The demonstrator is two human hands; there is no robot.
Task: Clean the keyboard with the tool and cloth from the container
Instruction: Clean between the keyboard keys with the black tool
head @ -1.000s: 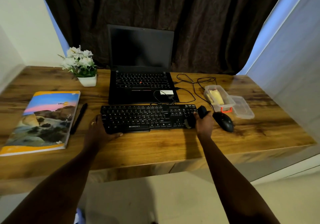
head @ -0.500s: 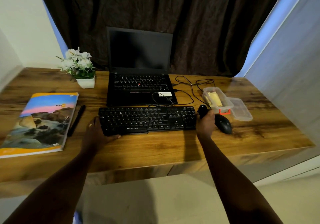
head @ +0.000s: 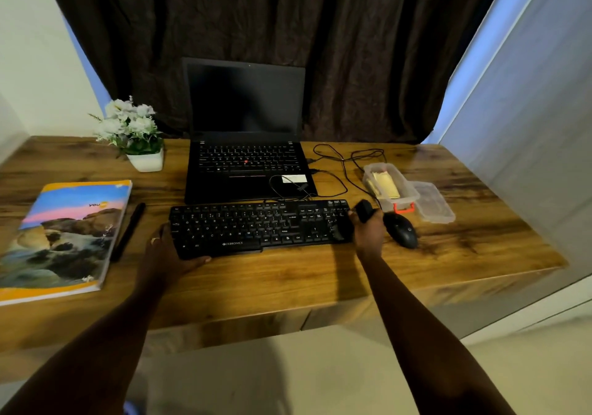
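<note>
Gripping the left end of the black keyboard [head: 259, 227], marked ZEBRONICS, the left hand [head: 166, 254] is clasping its near corner. At the keyboard's right end, the right hand [head: 368, 232] is clenching a small black tool [head: 364, 210]. Just right of that hand a mouse [head: 401, 229] is lying; beyond it the open container [head: 389, 187] is holding a yellow cloth [head: 388, 184]. Left of the left hand a pen [head: 128, 232] and a "you" notebook [head: 64, 235] are lying.

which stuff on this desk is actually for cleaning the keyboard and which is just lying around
For the job: keyboard, steadied by the left hand; small black tool in the right hand; open container with the yellow cloth inside.

Lying about: laptop, mouse, container lid, book, pen, flower pot, cables.
</note>
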